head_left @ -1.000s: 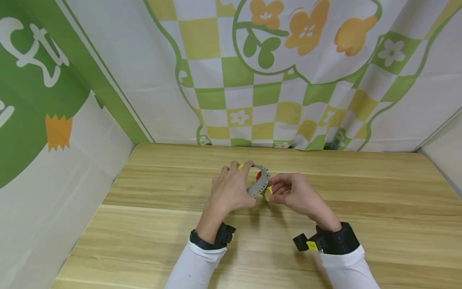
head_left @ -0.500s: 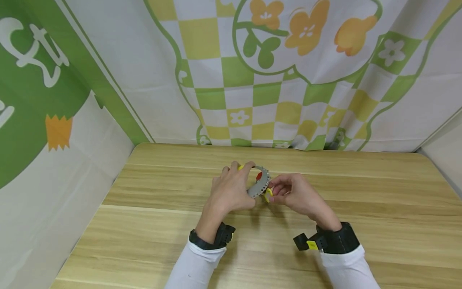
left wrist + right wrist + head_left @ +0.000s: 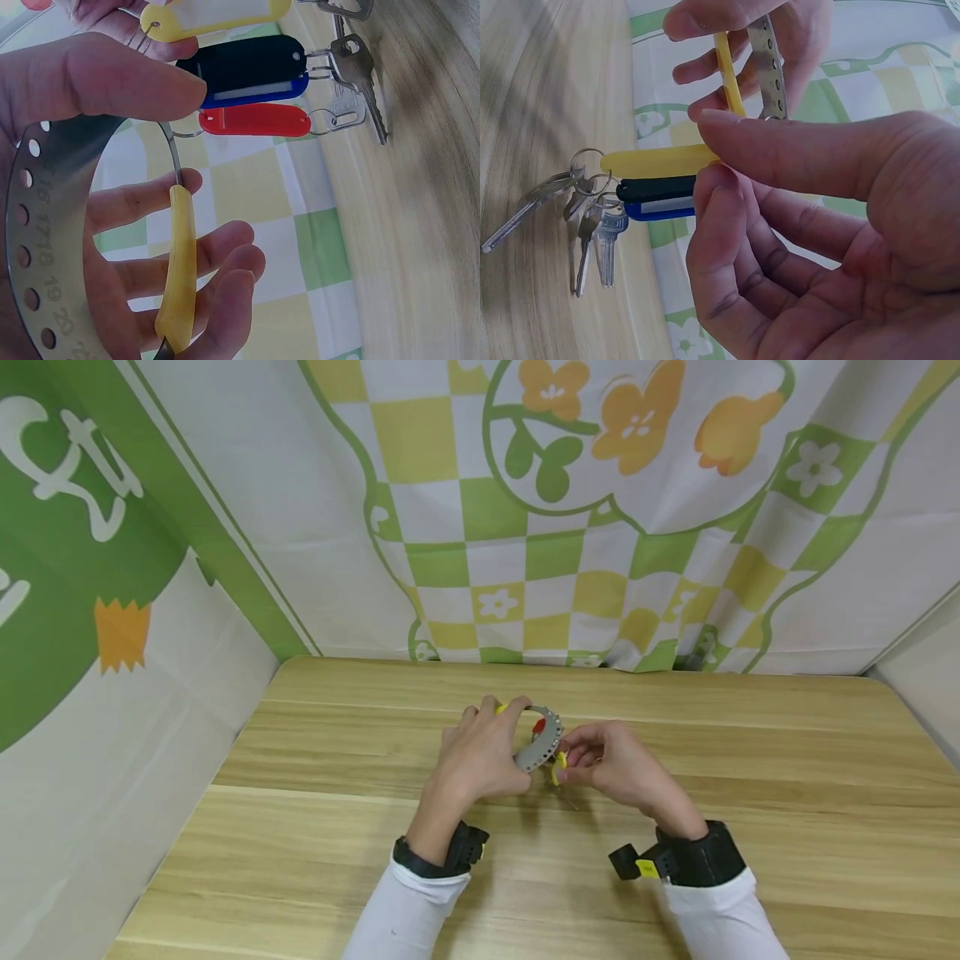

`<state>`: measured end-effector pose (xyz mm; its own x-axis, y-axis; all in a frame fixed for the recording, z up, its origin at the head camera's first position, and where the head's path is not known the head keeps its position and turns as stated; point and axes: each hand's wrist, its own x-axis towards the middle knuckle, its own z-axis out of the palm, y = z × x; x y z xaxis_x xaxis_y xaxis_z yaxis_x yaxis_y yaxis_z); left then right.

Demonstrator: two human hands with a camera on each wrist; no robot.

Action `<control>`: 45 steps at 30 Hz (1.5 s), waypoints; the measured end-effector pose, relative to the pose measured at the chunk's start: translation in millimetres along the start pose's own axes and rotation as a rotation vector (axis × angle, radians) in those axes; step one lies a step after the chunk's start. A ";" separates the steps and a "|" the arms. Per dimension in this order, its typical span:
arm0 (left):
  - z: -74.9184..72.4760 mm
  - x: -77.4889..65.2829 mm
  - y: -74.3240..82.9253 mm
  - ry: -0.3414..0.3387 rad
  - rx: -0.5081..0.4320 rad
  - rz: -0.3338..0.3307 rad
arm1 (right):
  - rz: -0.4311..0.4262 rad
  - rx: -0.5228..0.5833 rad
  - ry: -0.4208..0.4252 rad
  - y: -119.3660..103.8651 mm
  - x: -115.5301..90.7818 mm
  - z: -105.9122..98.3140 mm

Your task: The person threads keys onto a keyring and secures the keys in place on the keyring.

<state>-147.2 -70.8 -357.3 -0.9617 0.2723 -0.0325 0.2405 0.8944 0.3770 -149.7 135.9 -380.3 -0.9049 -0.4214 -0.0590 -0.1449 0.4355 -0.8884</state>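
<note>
My left hand [image 3: 483, 756] holds a large metal key ring [image 3: 56, 217] with numbered holes along its band. Its fingers lie around the yellow handle [image 3: 181, 255] of that ring. Small wire loops hang several key tags from the band: a yellow tag [image 3: 656, 160], a black tag [image 3: 244, 64], a blue tag [image 3: 262, 91] and a red tag [image 3: 255, 120]. Keys [image 3: 589, 240] dangle from the tags' far ends. My right hand [image 3: 626, 768] pinches the yellow tag's inner end between thumb and forefinger, as the right wrist view shows.
A wooden table [image 3: 315, 860] lies under both hands. Behind it hangs a checked, flower-printed curtain [image 3: 495, 552], and a green and white cloth [image 3: 210, 685] covers the left side. Black camera straps [image 3: 701, 856] sit on both wrists.
The yellow tag in my right fingers has turned and shifted slightly downward in the head view. The metal ring and both hands stay almost in the same place.
</note>
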 end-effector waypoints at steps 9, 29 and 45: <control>0.0 -0.3 -0.3 -0.004 0.003 -0.002 | -0.004 0.001 -0.009 -1.5 0.1 -0.8; -1.4 -0.8 0.9 0.012 -0.010 0.000 | -0.010 0.129 -0.070 0.8 -0.3 -4.1; -2.8 -0.5 -1.2 0.008 -0.004 -0.015 | 0.011 0.214 -0.094 4.0 0.1 -5.8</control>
<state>-147.3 -73.1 -355.1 -0.9662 0.2560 -0.0312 0.2255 0.8971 0.3800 -152.7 142.2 -381.3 -0.8632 -0.4943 -0.1028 -0.0376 0.2660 -0.9632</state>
